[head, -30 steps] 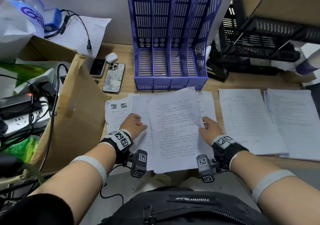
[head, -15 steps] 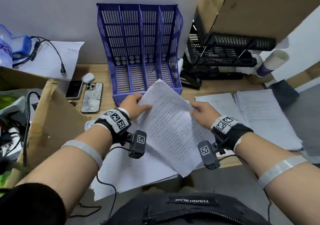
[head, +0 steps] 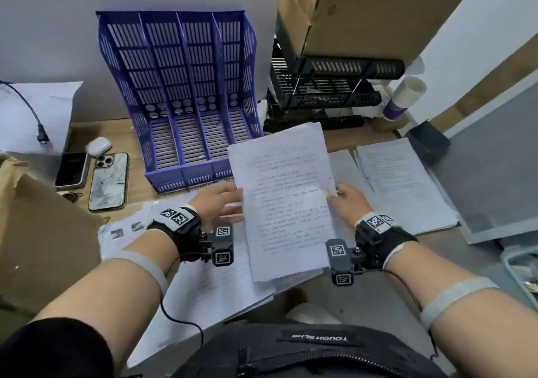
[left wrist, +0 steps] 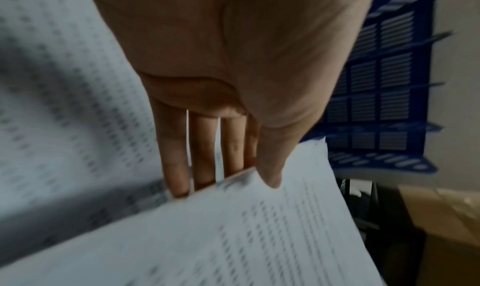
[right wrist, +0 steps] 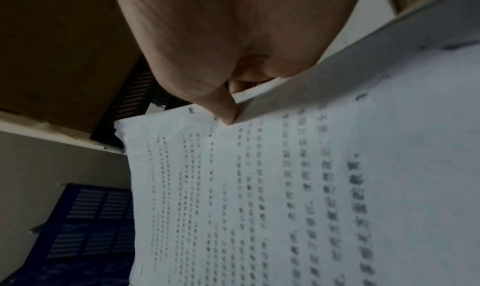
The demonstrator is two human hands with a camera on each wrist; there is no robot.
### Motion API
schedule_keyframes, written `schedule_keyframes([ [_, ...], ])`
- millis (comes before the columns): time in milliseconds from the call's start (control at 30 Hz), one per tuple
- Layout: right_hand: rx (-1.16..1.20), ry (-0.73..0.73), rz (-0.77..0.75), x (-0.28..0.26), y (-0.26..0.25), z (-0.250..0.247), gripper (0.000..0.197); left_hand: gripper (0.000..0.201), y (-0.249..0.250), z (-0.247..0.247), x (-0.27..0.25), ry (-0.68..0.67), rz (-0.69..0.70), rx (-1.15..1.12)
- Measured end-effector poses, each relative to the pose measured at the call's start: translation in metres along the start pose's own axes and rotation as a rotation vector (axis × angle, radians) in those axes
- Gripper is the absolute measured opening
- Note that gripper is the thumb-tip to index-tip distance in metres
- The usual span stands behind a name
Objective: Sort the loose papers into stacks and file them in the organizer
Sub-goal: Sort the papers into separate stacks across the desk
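Note:
A thin sheaf of printed papers (head: 286,202) is held up over the desk, in front of the blue four-slot organizer's (head: 186,101) right end. My right hand (head: 339,195) pinches its right edge, thumb on top (right wrist: 228,109). My left hand (head: 230,205) is at the left edge; in the left wrist view the thumb lies on the sheet and the straight fingers (left wrist: 176,167) go under it. More loose printed sheets (head: 203,275) lie on the desk beneath. The organizer's slots show no papers.
Two paper stacks (head: 343,168) (head: 401,185) lie to the right. Two phones (head: 109,181) and an earbud case (head: 99,146) sit left of the organizer. A black tray rack (head: 329,86) stands under a cardboard box (head: 364,7). Another cardboard box (head: 35,232) flanks the left.
The sheaf has come up off the desk pile and swung right, turning squarer to me. My left hand slid from its top corner down to its left edge. The right hand kept its hold.

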State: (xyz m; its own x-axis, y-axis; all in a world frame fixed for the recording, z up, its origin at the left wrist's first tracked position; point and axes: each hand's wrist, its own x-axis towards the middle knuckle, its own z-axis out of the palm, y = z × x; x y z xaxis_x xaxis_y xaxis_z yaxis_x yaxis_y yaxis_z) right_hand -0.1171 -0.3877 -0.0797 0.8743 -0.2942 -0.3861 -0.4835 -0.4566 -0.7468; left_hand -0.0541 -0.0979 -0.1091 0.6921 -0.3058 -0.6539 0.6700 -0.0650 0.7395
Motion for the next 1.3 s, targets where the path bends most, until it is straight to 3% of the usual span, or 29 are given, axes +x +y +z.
schedule_keyframes([
  [100, 0.050, 0.000, 0.025, -0.006, 0.012, -0.014, 0.029, 0.023, -0.018, 0.035, 0.009, -0.075, -0.006, 0.128],
  [367, -0.142, -0.207, 0.197, 0.000, 0.070, -0.054, 0.029, 0.027, -0.015, 0.093, 0.046, 0.063, 0.022, 0.075],
  [600, -0.248, 0.028, 0.198, 0.029, 0.099, -0.140, 0.025, 0.027, -0.001, 0.185, 0.076, -0.038, 0.088, 0.221],
  [967, -0.337, 0.280, 0.237, 0.101, 0.150, -0.274, 0.028, 0.039, 0.028, 0.335, 0.131, -0.263, 0.196, 0.059],
  [1100, -0.242, 0.331, 0.348, 0.124, 0.163, -0.285, 0.038, 0.043, 0.026, 0.346, 0.142, -0.343, 0.152, 0.114],
  [1200, -0.182, 0.350, 0.337, 0.136, 0.162, -0.269, 0.034, 0.055, 0.024, 0.325, 0.141, -0.190, 0.131, 0.099],
  [1300, -0.039, 0.247, 0.236, 0.136, 0.138, -0.227, 0.021, 0.047, 0.017, 0.282, 0.131, -0.046, 0.140, 0.052],
])
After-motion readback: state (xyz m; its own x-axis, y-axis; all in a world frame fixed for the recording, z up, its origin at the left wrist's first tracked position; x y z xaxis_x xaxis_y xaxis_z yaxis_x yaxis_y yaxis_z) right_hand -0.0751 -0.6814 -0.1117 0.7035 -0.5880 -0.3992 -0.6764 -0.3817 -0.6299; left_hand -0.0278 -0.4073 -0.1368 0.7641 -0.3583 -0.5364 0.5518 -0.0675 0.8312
